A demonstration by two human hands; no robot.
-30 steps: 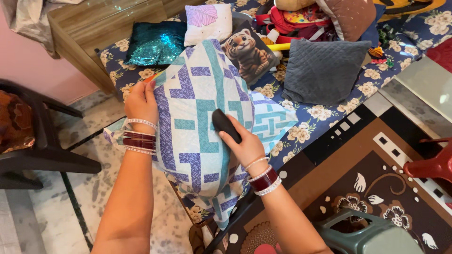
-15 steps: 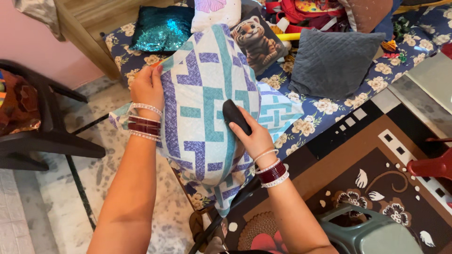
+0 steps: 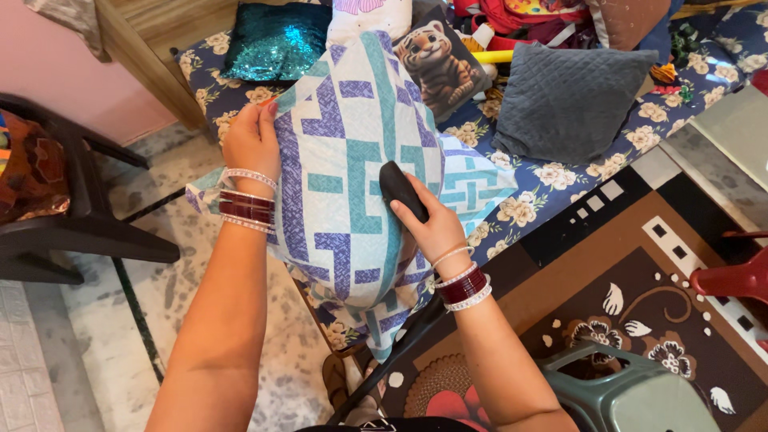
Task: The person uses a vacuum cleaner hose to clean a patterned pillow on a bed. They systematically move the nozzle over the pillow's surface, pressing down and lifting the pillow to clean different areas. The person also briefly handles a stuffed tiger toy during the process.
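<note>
Right hand (image 3: 432, 228): fingers closed round a black brush (image 3: 400, 190), pressed against the patchwork cushion (image 3: 352, 168). Left hand (image 3: 252, 144): fingers gripped that cushion's upper left edge. Beyond the fingers: tiger cushion (image 3: 440, 68), grey cushion (image 3: 568, 100), floral bedsheet (image 3: 560, 176).

The patchwork cushion (image 3: 352, 184) is matt woven cloth in white, teal and purple; the black brush (image 3: 400, 190) against it looks like smooth matt plastic. The teal sequin cushion (image 3: 276, 40) glitters, the grey cushion (image 3: 564, 100) is soft quilted fabric, and the green stool (image 3: 632, 396) is smooth plastic
</note>
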